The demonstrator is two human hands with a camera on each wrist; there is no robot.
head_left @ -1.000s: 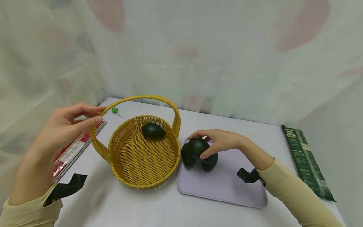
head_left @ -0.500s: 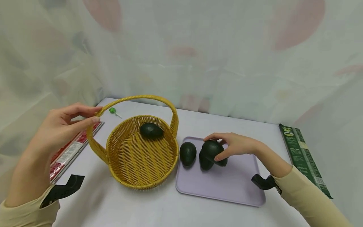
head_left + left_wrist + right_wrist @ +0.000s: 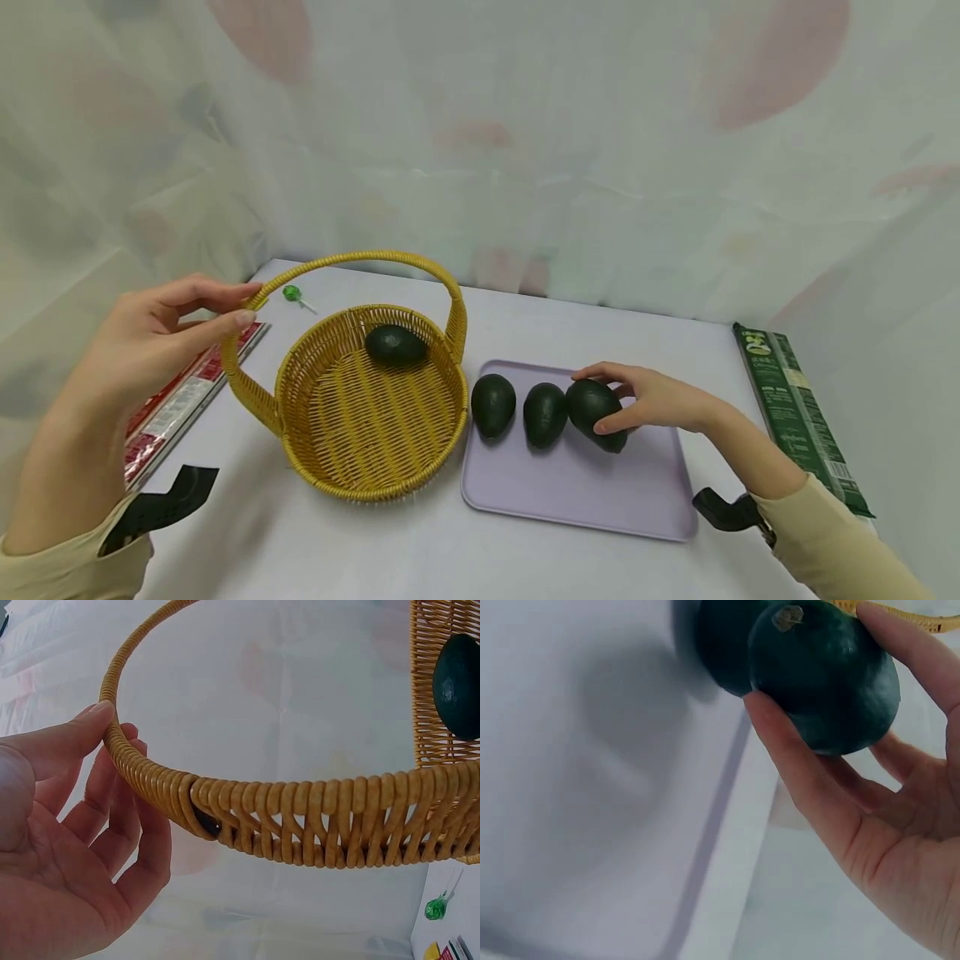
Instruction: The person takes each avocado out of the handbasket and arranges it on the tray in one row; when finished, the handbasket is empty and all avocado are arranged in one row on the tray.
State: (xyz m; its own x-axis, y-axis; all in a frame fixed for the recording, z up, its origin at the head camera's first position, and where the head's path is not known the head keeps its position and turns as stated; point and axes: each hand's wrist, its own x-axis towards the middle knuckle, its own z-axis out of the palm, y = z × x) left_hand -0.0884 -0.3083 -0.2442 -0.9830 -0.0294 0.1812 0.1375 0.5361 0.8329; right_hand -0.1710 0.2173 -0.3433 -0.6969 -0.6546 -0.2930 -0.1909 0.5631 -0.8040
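My left hand (image 3: 161,333) pinches the handle (image 3: 142,769) of a yellow wicker basket (image 3: 371,433) between thumb and fingers. Inside the basket, at its back, lies one dark green avocado (image 3: 395,345). My right hand (image 3: 660,398) grips another avocado (image 3: 592,407) over the lilac tray (image 3: 570,492), thumb on the near side and fingers on the far side. To its left on the tray, a middle avocado (image 3: 545,414) and a left avocado (image 3: 492,405) lie side by side. In the right wrist view the held avocado (image 3: 825,675) shows its stem end.
A green lollipop (image 3: 292,293) lies behind the basket on the white table. A red and silver package (image 3: 180,400) is at the left, partly behind my left arm. A long green packet (image 3: 798,408) lies along the right edge. A patterned cloth (image 3: 525,167) hangs behind.
My right hand has carried its avocado rightward across the tray, away from the two others, which now show uncovered. My left hand keeps its pinch on the basket handle.
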